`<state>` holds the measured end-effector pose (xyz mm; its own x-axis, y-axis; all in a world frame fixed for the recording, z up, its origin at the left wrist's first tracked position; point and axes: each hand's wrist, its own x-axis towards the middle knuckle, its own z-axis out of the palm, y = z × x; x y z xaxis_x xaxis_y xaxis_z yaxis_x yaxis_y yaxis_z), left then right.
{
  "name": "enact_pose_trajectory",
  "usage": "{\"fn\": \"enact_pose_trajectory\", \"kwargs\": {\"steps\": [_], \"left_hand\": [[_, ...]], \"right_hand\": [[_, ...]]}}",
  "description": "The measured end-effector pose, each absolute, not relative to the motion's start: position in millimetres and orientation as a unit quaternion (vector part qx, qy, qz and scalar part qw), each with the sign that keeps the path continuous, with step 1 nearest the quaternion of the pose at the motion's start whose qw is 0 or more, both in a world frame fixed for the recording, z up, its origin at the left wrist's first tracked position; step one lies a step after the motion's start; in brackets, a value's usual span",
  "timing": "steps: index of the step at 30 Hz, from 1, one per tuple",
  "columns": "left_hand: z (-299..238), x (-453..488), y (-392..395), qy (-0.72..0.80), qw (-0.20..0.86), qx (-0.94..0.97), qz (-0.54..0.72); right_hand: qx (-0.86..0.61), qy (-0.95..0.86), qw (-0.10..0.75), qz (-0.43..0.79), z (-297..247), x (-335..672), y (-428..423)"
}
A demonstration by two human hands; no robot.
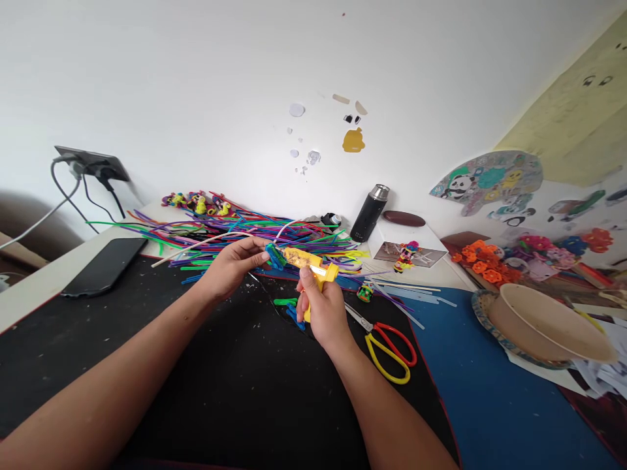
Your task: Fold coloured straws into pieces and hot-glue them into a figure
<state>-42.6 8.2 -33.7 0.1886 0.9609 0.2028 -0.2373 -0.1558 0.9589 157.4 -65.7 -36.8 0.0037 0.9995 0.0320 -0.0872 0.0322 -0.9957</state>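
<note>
Pinched in the fingers of my left hand (243,256) is a small blue and green pipe cleaner piece (277,257). My right hand (323,303) wraps round the handle of a yellow hot glue gun (304,260), whose tip points left and meets or nearly meets that piece. Below the gun, loose blue and green pipe cleaner bits (292,312) lie on the black mat (235,391). Scissors (386,346) with one red and one yellow handle rest just right of my right hand. A small green figure (365,292) sits above them.
A heap of coloured pipe cleaners (210,235) spreads behind my hands. To the left lies a black phone (105,266). Farther back are a black bottle (369,214), a white box (409,245) and a colourful figure (407,256). A beige bowl (553,320) stands at right.
</note>
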Motion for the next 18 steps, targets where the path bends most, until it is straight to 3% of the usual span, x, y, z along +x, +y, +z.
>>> {"fn": "enact_pose_trajectory", "kwargs": {"steps": [18], "left_hand": [[-33.2,-43.0,7.7,0.343,0.547,0.558,0.522]], "right_hand": [[-0.482,-0.484,0.527,0.506,-36.9,157.1,-67.0]]}}
